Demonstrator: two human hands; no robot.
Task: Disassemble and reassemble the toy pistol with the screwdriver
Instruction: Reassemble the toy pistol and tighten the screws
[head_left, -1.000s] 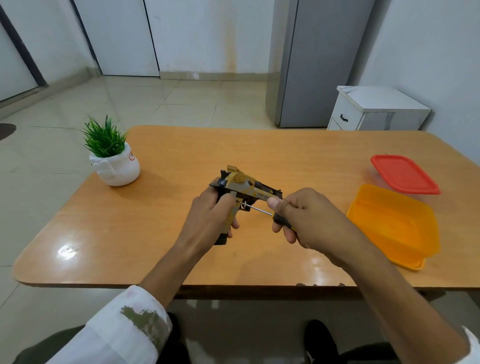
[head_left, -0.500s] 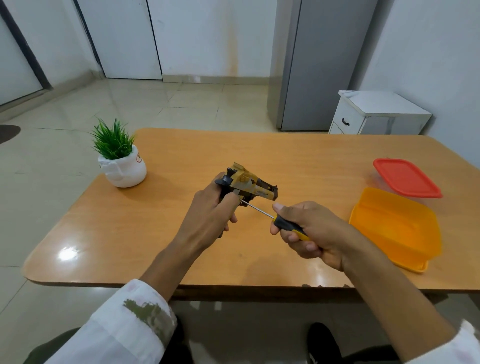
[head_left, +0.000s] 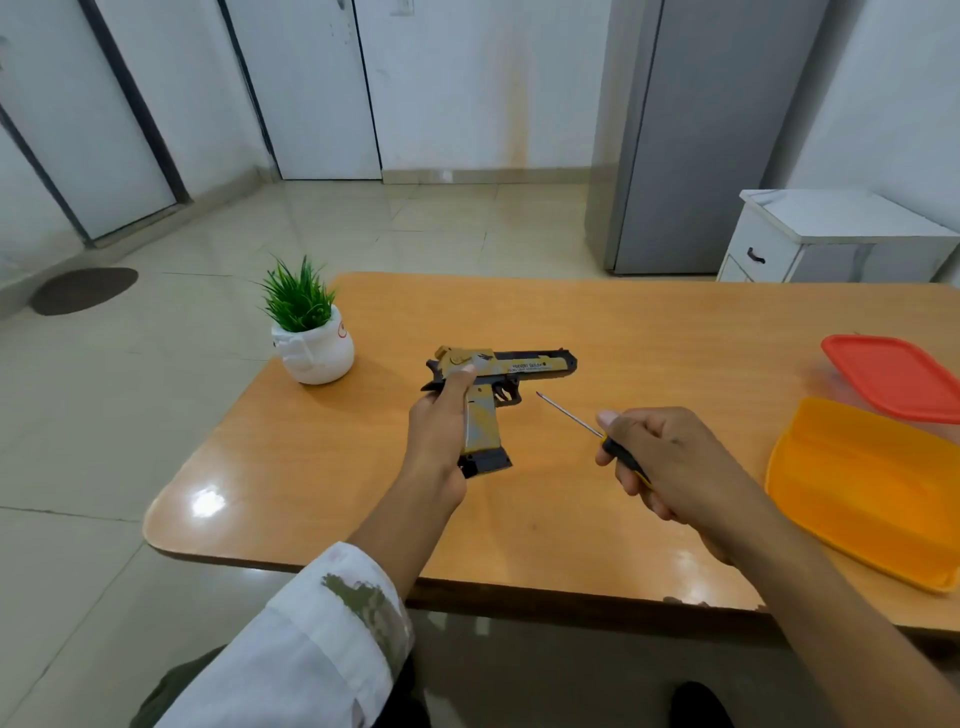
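The left hand (head_left: 439, 436) grips the pistol (head_left: 498, 384) by its grip, while the right hand (head_left: 670, 462) clasps the screwdriver (head_left: 587, 428), tip just beside the trigger.

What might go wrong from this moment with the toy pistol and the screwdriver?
1. Only the left hand grips the gold-and-black toy pistol; pressing on it may twist it loose.
2. The black-and-yellow-handled screwdriver in the right hand has its bare tip pointing toward the pistol and the left hand; a slip may prick the fingers.

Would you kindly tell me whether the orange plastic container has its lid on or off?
Off: the orange plastic container lies uncovered, and the red plastic lid rests on the wooden table beyond it.
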